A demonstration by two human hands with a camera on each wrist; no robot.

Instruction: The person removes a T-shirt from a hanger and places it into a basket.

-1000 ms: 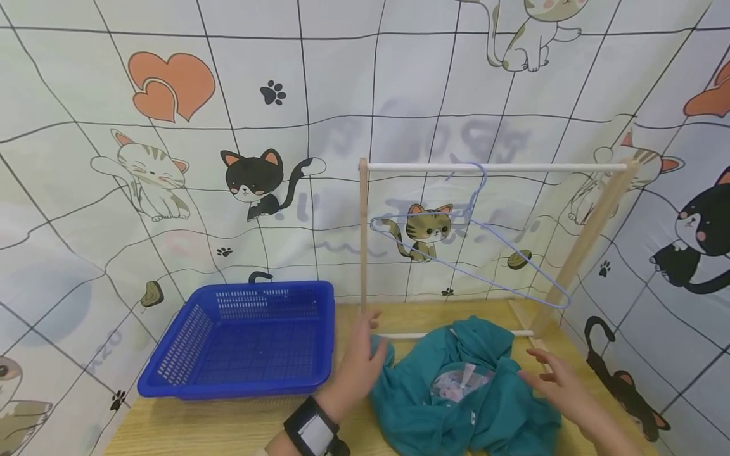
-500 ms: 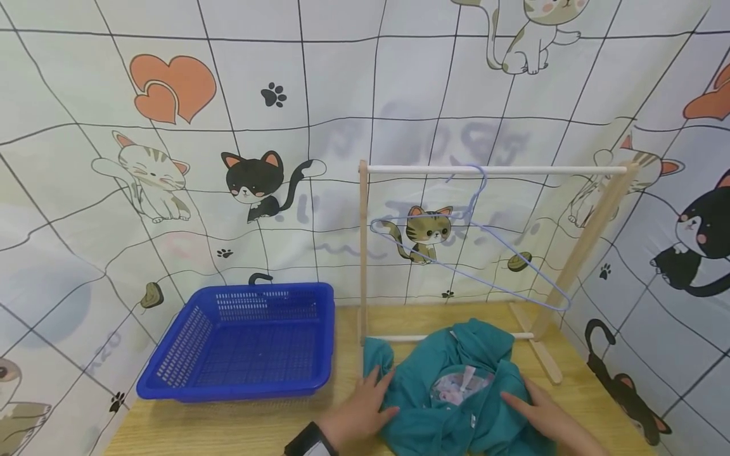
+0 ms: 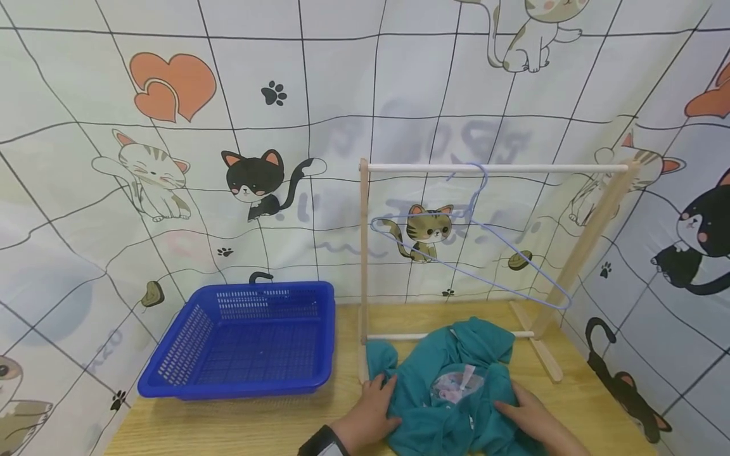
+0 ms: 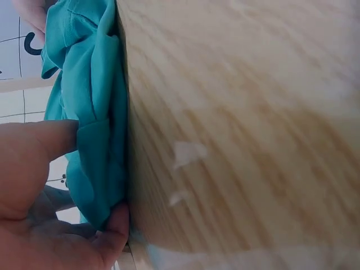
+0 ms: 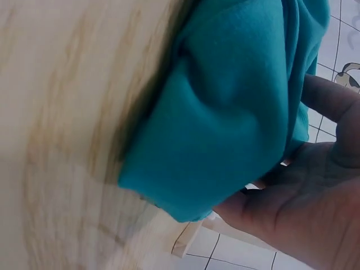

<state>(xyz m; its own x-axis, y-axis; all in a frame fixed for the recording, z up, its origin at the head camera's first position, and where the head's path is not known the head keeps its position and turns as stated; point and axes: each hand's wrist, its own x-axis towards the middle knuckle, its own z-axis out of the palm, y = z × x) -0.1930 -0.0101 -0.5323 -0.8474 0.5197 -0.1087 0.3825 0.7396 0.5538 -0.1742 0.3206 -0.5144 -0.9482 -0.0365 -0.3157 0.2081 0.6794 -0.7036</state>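
Observation:
A crumpled teal shirt (image 3: 433, 405) lies on the wooden table, its round neck opening showing a pale patterned inside and a light ribbon-like tag. At its left side my left hand (image 3: 367, 415) grips the cloth; the left wrist view has the thumb on the fabric and a fingertip at its lower edge. My right hand (image 3: 533, 415) holds the opposite side, thumb over the fabric and fingers beside and behind it in the right wrist view. Behind the shirt, a lilac hanger (image 3: 473, 218) hangs from the top bar of a small wooden rack (image 3: 364, 253).
To the left stands a blue plastic basket (image 3: 236, 386) with slotted walls. The rack's lower bar (image 3: 399, 337) runs just behind the shirt, and its right foot (image 3: 545, 360) reaches forward on the tabletop (image 3: 194, 427). A cat-print sheet (image 3: 331, 82) covers the walls.
Both hands have come down from beside the shirt onto its two sides. They have since shifted slightly inward, drawing the cloth a little closer together. Basket, rack and hanger stay put.

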